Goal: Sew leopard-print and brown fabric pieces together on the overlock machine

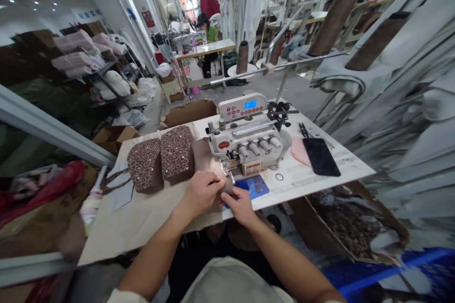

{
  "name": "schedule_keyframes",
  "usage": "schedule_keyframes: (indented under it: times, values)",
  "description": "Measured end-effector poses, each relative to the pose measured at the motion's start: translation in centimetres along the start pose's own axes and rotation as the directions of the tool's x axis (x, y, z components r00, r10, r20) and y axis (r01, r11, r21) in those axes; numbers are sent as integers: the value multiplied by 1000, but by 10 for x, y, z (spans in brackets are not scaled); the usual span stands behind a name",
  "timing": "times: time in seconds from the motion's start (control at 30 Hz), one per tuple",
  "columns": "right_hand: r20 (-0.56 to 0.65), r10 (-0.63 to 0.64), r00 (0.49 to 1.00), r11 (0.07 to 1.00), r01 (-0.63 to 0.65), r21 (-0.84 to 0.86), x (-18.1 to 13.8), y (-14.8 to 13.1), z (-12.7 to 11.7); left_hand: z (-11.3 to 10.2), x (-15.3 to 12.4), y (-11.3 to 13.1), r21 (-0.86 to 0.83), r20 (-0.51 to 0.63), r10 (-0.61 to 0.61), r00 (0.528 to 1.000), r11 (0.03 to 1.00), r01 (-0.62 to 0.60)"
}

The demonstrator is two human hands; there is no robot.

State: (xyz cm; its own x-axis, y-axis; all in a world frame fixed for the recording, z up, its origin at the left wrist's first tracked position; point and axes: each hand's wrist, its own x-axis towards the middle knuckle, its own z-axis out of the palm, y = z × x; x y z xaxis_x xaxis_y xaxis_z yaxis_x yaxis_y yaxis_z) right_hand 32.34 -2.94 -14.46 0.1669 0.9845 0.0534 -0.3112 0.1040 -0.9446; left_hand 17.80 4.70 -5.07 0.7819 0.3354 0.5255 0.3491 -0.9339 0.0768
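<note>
Cloth (205, 154), plain brown, lies in the head view at the left end of the sewing machine (247, 139), its near edge gathered under the needle area. The left hand (202, 192) pinches that edge with bunched fingers, while the right hand (242, 206) grips the near corner between thumb and fingers, just beside it. Neither is spread wide.

Fingertips sit very near the presser foot, so a sudden feed could catch one if the grip runs too far in. Uneven pull between the hands could skew the edge or ruck the cloth, and the fingers hide much of it, so a fold underneath might go unnoticed. Two leopard-print stacks (144, 163) (177, 154) stand just left of the cloth; a sideways drag could topple the nearer one or snag it. The phone (322, 157), partly over a pink cloth (299, 152), lies near the table's (348, 168) right edge, where vibration or a knock could shift it.

Below that side, an open carton (314, 227) holds a heap of brown scraps (343, 218) with a pale piece on top. Another open box (113, 139) stands beyond the table's left corner; its contents I cannot make out. A third box (190, 114) shows behind the table, its inside hidden.
</note>
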Motion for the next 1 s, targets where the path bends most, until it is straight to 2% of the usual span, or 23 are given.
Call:
schedule_keyframes:
  times: [0.2, 0.33, 0.5, 0.7, 0.8, 0.87, 0.9, 0.97, 1.0]
  values:
    - [-48, -87, 995, 995, 84, -54, -1, 2, -1, 2, 0, 3, 34, -22, -22, 1000, 999, 23]
    - [-135, -119, 984, 992, 111, -65, -1, 9, -2, 4, 5, 3, 65, 14, -9, 1000, 998, 8]
    - [-257, -105, 961, 992, 120, 42, -3, 24, -1, 4, 11, 3, 49, 62, 3, 998, 999, -6]
    - [-230, -78, 970, 975, 122, 184, -3, 29, 2, -1, 13, 2, -15, 66, -27, 997, 999, 28]
    - [-246, -82, 966, 971, 133, 198, -3, 26, 3, -1, 7, -8, -95, 22, -115, 993, 989, 117]
    - [-246, -83, 966, 969, 136, 205, -2, 24, 4, 5, -1, -17, -144, -56, -268, 962, 955, 258]
    - [-243, -81, 967, 969, 133, 208, -2, 24, 4, 9, -7, -21, -172, -104, -372, 923, 920, 351]
    - [-234, -71, 970, 969, 122, 214, -2, 22, 4, 18, -20, -25, -282, -171, -576, 799, 806, 521]
    - [-230, -67, 971, 970, 118, 215, -2, 22, 4, 22, -27, -25, -367, -161, -657, 736, 732, 574]
